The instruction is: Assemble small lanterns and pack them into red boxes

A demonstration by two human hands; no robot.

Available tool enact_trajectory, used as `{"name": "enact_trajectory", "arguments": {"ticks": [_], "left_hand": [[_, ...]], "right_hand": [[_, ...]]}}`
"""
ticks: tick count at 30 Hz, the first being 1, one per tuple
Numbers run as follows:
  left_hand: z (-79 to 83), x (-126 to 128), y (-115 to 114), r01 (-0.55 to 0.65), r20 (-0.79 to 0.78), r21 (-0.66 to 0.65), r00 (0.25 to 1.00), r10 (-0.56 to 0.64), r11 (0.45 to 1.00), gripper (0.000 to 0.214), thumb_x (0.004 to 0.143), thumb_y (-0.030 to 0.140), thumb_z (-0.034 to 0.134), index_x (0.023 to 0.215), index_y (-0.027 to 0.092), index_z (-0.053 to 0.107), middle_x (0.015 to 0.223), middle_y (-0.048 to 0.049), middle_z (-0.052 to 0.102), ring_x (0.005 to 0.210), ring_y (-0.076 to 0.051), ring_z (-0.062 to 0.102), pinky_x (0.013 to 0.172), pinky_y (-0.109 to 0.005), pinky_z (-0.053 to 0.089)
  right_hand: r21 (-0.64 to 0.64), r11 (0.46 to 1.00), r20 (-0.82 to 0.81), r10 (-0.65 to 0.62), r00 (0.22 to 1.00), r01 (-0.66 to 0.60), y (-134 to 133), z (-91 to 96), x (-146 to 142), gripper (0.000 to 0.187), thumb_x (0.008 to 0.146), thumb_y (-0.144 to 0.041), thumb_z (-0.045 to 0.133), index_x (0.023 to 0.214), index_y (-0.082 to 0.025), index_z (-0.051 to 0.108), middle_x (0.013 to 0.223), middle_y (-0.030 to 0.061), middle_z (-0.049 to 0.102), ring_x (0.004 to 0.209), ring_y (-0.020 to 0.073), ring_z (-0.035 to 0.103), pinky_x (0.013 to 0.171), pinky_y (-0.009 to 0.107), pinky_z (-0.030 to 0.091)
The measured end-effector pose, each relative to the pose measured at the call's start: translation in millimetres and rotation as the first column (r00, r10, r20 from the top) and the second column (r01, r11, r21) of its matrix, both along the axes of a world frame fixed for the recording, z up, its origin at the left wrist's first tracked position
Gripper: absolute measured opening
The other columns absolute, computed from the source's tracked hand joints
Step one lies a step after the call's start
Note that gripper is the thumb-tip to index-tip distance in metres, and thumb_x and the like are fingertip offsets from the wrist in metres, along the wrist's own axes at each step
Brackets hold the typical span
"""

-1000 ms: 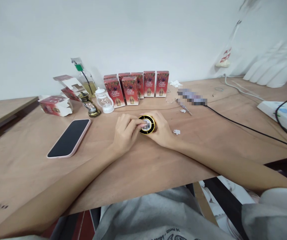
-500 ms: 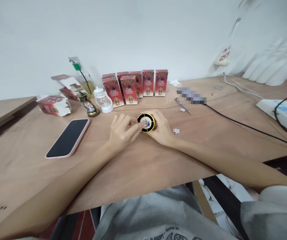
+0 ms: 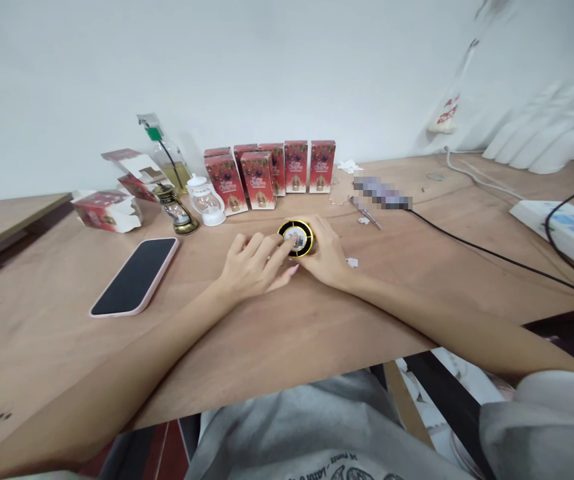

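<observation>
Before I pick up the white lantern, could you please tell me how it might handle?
The white lantern may be somewhat fragile, since its middle section is clear and could be glass or plastic. Its wide round base suggests it would stand a gentle push, though its upright shape could tip if knocked near the top.

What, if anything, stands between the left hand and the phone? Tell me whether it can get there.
Probably yes: the left hand seems only to touch the round gold-rimmed piece, which the right hand holds, and no object shows between the left hand and the phone.
</observation>
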State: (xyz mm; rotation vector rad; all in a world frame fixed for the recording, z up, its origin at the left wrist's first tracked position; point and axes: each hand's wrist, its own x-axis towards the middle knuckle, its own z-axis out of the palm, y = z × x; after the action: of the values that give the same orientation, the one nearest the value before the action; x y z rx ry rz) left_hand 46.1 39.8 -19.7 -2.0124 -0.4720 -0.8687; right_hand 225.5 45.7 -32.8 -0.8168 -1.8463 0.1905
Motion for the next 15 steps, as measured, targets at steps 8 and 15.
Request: {"name": "enact_trajectory", "arguments": {"ticks": [8, 15], "left_hand": [[-11.2, 32, -11, 0.07, 0.03, -0.376, 0.998, -0.063, 0.924, 0.01, 0.086, 0.019, 0.05, 0.091, 0.017, 0.058, 0.084, -0.0051, 0.063, 0.074, -0.019, 0.05, 0.064, -0.032, 0.03], [-20.0, 97, 14, 0.109, 0.012, -0.771, 0.987, -0.158, 0.627, 0.031, 0.085, 0.044, 0.058, 0.104, 0.02, 0.065, 0.103, -0.0052, 0.062, 0.095, -0.021, 0.049, 0.078, -0.033, 0.036]], "right_hand": [[0.053, 0.971, -0.14, -0.225, 0.964, 0.235, 46, -0.8, 41, 0.039, 0.075, -0.027, 0.064, 0.111, -0.023, 0.05, 0.11, 0.0079, 0.059, 0.105, 0.0268, 0.053, 0.094, 0.047, 0.042], [0.028, 0.927, -0.213, -0.36, 0.908, 0.374, 68, -5.4, 64, 0.039, 0.072, -0.031, 0.069, 0.105, -0.021, 0.051, 0.101, 0.0086, 0.059, 0.096, 0.0265, 0.055, 0.089, 0.048, 0.045]]}}
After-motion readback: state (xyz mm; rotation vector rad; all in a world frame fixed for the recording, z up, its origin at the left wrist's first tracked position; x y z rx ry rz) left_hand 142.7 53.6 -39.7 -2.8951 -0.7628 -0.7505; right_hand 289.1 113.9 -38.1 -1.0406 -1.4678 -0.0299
